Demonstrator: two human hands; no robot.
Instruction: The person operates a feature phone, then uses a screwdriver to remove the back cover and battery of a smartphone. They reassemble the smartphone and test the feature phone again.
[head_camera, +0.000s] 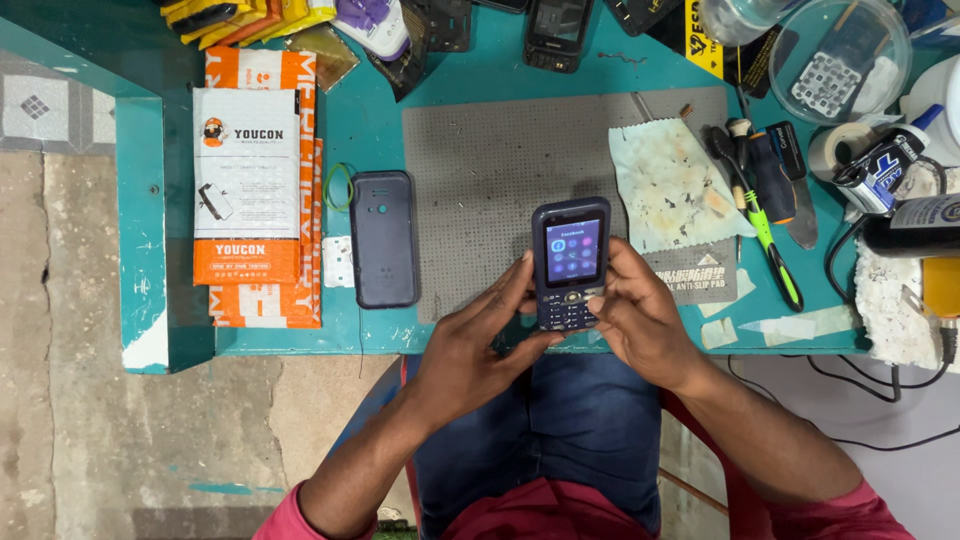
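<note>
Keypad phone (571, 262): screen lit, over the table edge (300, 345).
Left hand (470, 345): fingers cradling its side.
Right hand (640, 318): pinching its lower body.
Risk: loose grip, phone might fall to the lap.

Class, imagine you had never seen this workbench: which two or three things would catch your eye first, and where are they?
First the keypad phone with its lit screen, held at the table's near edge by the left hand and right hand. Next, the orange and white packets stacked at the left of the teal table. Between them, a dark back cover lies beside the grey mat.
</note>
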